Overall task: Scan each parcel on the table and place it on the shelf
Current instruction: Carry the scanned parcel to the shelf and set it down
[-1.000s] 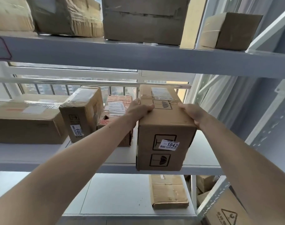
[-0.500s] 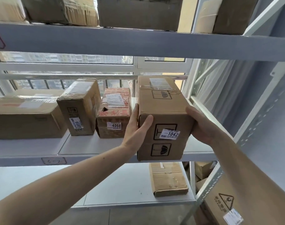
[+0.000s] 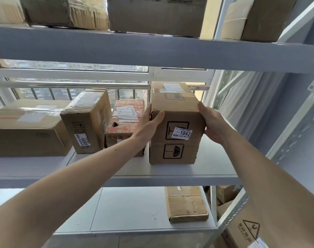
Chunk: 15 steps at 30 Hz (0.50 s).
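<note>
With the box at frame centre apparently resting on the middle shelf, the left hand and right hand clasp its upper corners and should release only once it sits flat, label outward.

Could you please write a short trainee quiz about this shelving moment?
1. True or false: the 1042 box rests on the middle shelf.
2. Which hands hold it? A) left only B) right only C) both
3. What number is on the box two places to its left?

Key: 1 true. 2 C: left hand and right hand grip its sides. 3: 6085.
</note>
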{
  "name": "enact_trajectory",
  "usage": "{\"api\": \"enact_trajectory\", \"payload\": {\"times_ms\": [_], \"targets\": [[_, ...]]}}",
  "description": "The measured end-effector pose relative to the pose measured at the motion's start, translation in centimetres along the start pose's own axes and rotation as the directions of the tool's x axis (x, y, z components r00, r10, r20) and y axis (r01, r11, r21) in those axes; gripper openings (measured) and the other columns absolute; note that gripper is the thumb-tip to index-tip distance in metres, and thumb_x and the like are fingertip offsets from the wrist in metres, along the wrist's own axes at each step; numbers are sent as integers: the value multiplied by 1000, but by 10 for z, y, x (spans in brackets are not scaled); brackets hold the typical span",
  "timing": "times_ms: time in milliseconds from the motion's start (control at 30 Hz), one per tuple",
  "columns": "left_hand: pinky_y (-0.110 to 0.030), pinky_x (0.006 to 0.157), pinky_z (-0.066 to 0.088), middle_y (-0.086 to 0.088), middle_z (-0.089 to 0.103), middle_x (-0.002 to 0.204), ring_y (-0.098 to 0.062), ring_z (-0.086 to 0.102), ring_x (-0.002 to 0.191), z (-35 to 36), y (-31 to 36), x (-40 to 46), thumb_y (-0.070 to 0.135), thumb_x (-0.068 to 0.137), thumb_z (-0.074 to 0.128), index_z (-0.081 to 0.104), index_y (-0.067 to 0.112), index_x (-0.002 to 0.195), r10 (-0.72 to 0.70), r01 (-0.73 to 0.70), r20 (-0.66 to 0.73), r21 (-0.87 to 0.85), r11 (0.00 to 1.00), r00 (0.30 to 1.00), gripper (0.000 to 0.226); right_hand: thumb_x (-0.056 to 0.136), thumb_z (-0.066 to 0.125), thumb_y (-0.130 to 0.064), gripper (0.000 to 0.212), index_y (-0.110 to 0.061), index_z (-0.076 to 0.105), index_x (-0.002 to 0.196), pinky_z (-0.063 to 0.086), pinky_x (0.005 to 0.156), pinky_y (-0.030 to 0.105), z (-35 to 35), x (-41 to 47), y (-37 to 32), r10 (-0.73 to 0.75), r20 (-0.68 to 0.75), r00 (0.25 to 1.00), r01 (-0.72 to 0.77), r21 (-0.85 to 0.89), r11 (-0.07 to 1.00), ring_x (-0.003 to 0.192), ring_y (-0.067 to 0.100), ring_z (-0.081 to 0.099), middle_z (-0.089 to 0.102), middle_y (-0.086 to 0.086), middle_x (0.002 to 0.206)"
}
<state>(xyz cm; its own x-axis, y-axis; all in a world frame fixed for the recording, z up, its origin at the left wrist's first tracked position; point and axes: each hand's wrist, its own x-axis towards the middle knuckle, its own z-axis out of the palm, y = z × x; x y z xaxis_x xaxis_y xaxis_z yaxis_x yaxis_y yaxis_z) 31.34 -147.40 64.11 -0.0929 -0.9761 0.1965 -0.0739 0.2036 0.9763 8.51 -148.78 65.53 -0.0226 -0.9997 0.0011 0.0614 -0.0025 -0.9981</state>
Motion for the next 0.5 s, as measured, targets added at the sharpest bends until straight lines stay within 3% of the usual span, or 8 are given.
{"api": "enact_trajectory", "payload": {"times_ms": [67, 367, 500], "targets": [[-44, 114, 37, 10, 58, 131, -15, 51, 126, -1, 0, 11, 39, 94, 58, 32, 29, 152, -4, 4, 10, 5, 1000, 1000, 65, 52, 80, -75, 96, -19, 62, 129, 54, 91, 47, 4, 6, -1, 4, -3, 1000, -4, 6, 1000, 116, 21, 65, 71, 2, 122], [-43, 114, 35, 11, 56, 124, -14, 49, 122, 2, -3, 29, 25, 99, 55, 35, 22, 149, -42, 41, 4, 56, 998, 999, 54, 57, 78, -72, 91, -22, 60, 130, 50, 97, 50, 2, 26, 7, 25, -13, 1000, -25, -15, 1000, 116, 22, 63, 70, 1, 122], [-48, 118, 29, 6, 45, 150, -17, 38, 139, 5, -13, 31, 54, 83, 58, 25, 31, 154, -61, 61, -4, 62, 996, 998, 82, 71, 71, -64, 77, -19, 58, 133, 53, 91, 44, 3, 24, 8, 28, -18, 999, -28, -16, 999, 113, 19, 64, 69, 0, 122]]}}
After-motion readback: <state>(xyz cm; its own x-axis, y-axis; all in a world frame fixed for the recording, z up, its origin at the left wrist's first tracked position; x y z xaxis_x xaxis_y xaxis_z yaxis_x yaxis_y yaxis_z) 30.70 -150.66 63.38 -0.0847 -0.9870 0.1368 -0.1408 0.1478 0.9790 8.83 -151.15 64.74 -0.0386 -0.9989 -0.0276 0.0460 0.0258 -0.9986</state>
